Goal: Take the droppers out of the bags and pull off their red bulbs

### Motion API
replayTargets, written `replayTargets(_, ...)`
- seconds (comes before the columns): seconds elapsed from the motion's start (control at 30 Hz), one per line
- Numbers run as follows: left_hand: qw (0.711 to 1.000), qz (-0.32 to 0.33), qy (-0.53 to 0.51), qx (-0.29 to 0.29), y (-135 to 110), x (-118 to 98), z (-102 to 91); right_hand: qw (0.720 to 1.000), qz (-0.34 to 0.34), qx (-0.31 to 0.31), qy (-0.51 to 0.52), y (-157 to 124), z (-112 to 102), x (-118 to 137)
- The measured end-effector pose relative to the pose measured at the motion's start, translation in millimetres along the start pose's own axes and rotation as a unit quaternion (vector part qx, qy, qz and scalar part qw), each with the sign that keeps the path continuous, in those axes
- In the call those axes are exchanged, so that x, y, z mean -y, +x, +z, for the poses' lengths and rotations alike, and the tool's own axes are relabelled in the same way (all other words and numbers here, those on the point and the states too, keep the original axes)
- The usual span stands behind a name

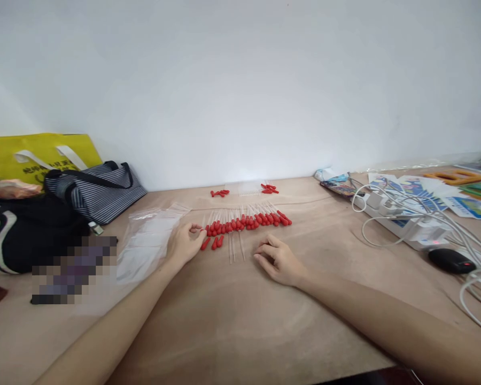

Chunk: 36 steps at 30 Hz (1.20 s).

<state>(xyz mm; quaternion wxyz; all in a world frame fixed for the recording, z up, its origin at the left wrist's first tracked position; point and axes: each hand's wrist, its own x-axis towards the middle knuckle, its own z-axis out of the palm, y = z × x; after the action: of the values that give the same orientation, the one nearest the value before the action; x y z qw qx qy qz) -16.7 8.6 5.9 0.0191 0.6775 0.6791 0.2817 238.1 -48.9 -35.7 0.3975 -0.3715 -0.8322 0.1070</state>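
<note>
A brown counter (224,326) runs back to a pale wall (240,96). At the left, a yellow bag (60,143) stands behind a striped bag (100,195) and a black bag (36,240), with clear plastic bags (142,254) lying next along. Near the wall are two small clusters of red bulbs (270,189). Over on the right, white cables (455,219) tangle across a power strip (398,227), a black mouse (451,261) just in front and printed sheets (417,190) behind.

The plastic bags crowd the left grip (185,244); bare counter spreads between the forearms to the front edge, visible at lower right, and the cables lie well apart from the right grip (278,261).

The left grip has its fingertips at the left end of a row of red-bulbed droppers (242,222); I cannot tell whether it grasps one. Three more bulbs (215,244) lie just beside it. Most tubes point wallward, a few toward the person. The right grip is released, fingers loosely curled, apart from the row and in front of its right part.
</note>
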Motion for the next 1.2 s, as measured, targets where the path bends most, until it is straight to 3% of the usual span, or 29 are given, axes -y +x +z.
replayTargets(0.23, 0.998, -0.019, 0.053, 0.040, 23.1, -8.3, 9.4, 1.000, 0.002, -0.025, 0.002, -4.7, -10.3, -7.1)
replayTargets(0.5, 0.998, -0.052, 0.030, -0.010, 17.0, -4.7, 9.9, 1.000, -0.011, -0.008, 0.009, -2.4, -10.6, -5.2)
replayTargets(0.7, 0.993, -0.085, -0.061, -0.046, 6.1, 2.2, -7.2, 1.000, -0.019, -0.015, 0.001, -2.4, -10.1, -7.1)
replayTargets(0.8, 0.985, -0.096, -0.132, -0.048, -9.5, -2.0, -10.4, 0.998, -0.026, -0.048, -0.032, -2.3, -9.2, -7.4)
replayTargets(0.93, 0.975, -0.031, -0.219, 0.016, -36.0, -19.3, -4.5, 0.986, -0.056, -0.106, -0.116, -1.0, -8.7, -5.7)
replayTargets(1.03, 0.965, 0.049, -0.253, 0.056, -50.3, -32.4, 4.0, 0.980, -0.082, -0.087, -0.160, 0.8, -9.7, -3.0)
replayTargets(1.2, 0.951, 0.193, -0.232, 0.063, -57.2, -40.3, 15.1, 0.980, -0.086, -0.035, -0.176, 3.2, -10.9, -3.0)
